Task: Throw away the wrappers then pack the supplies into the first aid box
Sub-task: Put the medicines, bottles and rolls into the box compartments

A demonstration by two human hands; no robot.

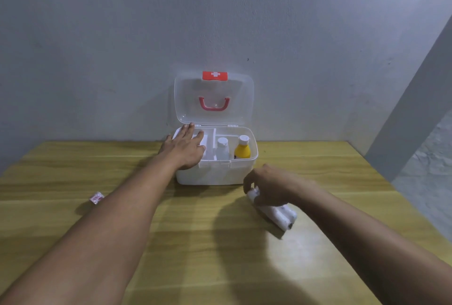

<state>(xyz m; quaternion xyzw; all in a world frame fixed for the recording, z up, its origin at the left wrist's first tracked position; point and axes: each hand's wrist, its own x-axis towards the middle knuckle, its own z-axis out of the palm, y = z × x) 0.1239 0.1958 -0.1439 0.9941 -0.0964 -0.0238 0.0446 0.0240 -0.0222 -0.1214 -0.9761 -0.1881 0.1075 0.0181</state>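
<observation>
A white first aid box [210, 174] stands open at the back of the wooden table, its clear lid [238, 99] leaning on the wall. Inside on the right stand a clear bottle [222, 149] and a yellow bottle [242, 148]. My left hand [187, 148] lies flat, fingers spread, over the box's left tray, holding nothing that I can see. My right hand [269, 187] is closed on a pack of white bandage rolls [276, 214] lying on the table in front of the box's right corner.
A small pink-and-white packet [96, 198] lies on the table [195, 243] to the left of my left forearm. A grey wall stands right behind the box. The table's right edge drops to a pale floor.
</observation>
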